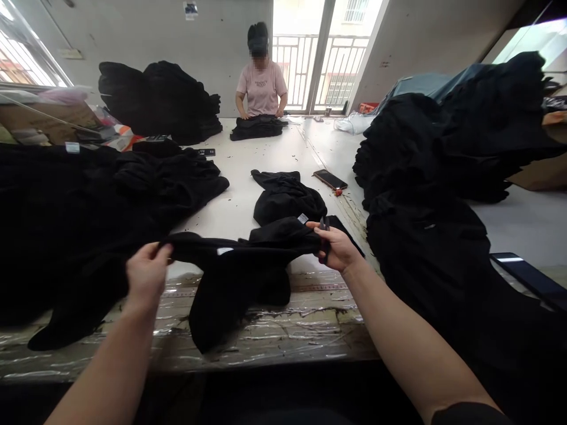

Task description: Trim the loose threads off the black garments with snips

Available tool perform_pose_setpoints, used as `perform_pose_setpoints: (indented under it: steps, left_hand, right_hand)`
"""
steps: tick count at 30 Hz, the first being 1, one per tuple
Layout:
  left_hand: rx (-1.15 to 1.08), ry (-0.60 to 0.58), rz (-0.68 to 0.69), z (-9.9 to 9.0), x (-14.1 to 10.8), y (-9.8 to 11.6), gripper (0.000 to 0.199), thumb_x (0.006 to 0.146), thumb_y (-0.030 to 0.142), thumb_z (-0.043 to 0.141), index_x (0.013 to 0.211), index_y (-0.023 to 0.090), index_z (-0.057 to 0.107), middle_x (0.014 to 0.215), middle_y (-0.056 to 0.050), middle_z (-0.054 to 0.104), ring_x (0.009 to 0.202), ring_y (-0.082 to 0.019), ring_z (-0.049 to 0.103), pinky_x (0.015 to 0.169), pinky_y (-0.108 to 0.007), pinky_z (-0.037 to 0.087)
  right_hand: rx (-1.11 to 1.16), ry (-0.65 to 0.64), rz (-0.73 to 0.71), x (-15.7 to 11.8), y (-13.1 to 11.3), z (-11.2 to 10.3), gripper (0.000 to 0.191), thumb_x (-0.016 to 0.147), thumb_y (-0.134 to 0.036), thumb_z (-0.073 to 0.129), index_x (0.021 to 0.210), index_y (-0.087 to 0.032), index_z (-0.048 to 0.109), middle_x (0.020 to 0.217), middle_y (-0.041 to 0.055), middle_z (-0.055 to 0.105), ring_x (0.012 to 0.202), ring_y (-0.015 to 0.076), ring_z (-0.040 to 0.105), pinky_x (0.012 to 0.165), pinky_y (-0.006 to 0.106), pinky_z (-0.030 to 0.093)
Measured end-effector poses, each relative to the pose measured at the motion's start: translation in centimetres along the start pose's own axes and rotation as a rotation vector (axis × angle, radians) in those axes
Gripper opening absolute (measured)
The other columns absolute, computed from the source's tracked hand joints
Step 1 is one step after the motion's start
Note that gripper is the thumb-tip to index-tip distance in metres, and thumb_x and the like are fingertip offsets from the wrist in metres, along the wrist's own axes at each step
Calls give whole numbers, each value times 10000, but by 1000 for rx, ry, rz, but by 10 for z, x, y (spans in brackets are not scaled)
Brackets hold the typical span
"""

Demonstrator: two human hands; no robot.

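Observation:
A black garment (239,271) is stretched between my two hands above the table's near edge, its lower part hanging down. My left hand (148,268) pinches one end of it, fingers closed. My right hand (339,245) is closed on the other end and also holds small dark thread snips (325,233), blades pointing up. A white label (224,251) shows near the garment's middle, and another small printed label (303,218) sits close to my right fingertips. Just beyond lies a bunched black garment (287,198) on the white table.
Black garments pile up at the left (80,212) and the right (420,153). A phone (330,179) lies mid-table; a larger dark device (531,277) is at right. Across the table, a person (261,85) handles folded black cloth (258,127). Clear tape covers the near edge (274,336).

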State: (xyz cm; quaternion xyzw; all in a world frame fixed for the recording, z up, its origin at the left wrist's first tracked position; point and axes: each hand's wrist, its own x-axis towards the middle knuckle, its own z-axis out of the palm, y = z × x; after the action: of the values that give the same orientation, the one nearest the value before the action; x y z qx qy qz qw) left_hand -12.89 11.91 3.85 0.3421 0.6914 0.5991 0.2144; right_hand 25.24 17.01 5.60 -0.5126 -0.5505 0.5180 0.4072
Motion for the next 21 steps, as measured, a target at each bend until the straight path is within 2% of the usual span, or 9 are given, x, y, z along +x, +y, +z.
perform_pose_setpoints:
  steps: [2, 5, 8, 10, 13, 15, 17, 19, 21]
  left_hand:
    - [-243, 81, -95, -11, 9, 9, 97, 691, 188, 638, 767, 159, 587, 698, 12, 605, 707, -164, 606, 686, -332, 539]
    - [-450, -2, -151, -10, 1, 29, 32, 760, 135, 545, 755, 159, 564, 741, 9, 638, 805, -165, 626, 740, -357, 560]
    - [-576, -78, -268, 0, -23, 38, 62, 781, 148, 536, 763, 158, 594, 749, 17, 659, 776, -118, 623, 724, -248, 548]
    - [-540, -110, -341, 3, -37, 31, 72, 747, 193, 597, 799, 151, 625, 760, -3, 670, 734, -123, 627, 670, -218, 541]
    - [-216, -320, -419, -1, -50, 9, 267, 697, 294, 677, 903, 126, 647, 796, -56, 680, 745, -193, 647, 670, -297, 547]
    - [166, -415, -305, -3, -54, 0, 432, 692, 387, 683, 1036, 133, 624, 889, -83, 678, 781, -234, 650, 714, -370, 540]
    - [428, -370, -17, 5, -60, 4, 526, 718, 444, 644, 1152, 155, 580, 1055, -112, 646, 891, -268, 636, 799, -432, 517]
    - [462, -358, 309, 24, -72, 20, 530, 743, 426, 619, 1207, 176, 558, 1206, -123, 585, 1079, -286, 569, 932, -464, 454]
    - [350, -557, 520, 50, -85, 44, 525, 733, 341, 641, 1231, 197, 556, 1279, -107, 553, 1215, -275, 476, 1040, -453, 365]
  right_hand:
    - [106, -47, 64, -14, 1, -8, 468, 756, -534, 567, 1039, -161, 587, 620, -14, 511, 424, 89, 410, 354, 219, 295]
    - [68, -105, 55, -26, 5, -3, 411, 611, -419, 763, 900, -152, 643, 683, -1, 570, 518, 93, 489, 420, 210, 360]
    - [9, -8, 26, -29, 9, 3, 295, 587, -364, 792, 683, -148, 615, 638, -12, 558, 527, 84, 477, 433, 198, 360]
    - [143, 66, 83, -30, 10, 1, 328, 624, -434, 756, 675, -169, 570, 585, -36, 514, 456, 72, 421, 379, 195, 309]
    - [405, 93, 208, -33, 8, -9, 366, 649, -501, 711, 703, -204, 505, 543, -55, 477, 391, 83, 399, 339, 207, 287]
    - [514, 32, 301, -37, 5, -11, 370, 677, -528, 668, 679, -212, 475, 503, -55, 457, 352, 88, 375, 317, 215, 270]
    - [553, -47, 341, -41, 1, -2, 378, 713, -554, 621, 662, -211, 471, 496, -43, 463, 360, 96, 384, 321, 222, 290]
    - [578, -107, 306, -47, -6, 16, 366, 722, -540, 633, 686, -201, 500, 555, -23, 510, 452, 112, 468, 405, 234, 391]
    - [633, -176, 247, -54, -17, 35, 357, 701, -505, 687, 726, -189, 523, 633, -15, 539, 568, 118, 524, 532, 238, 454]
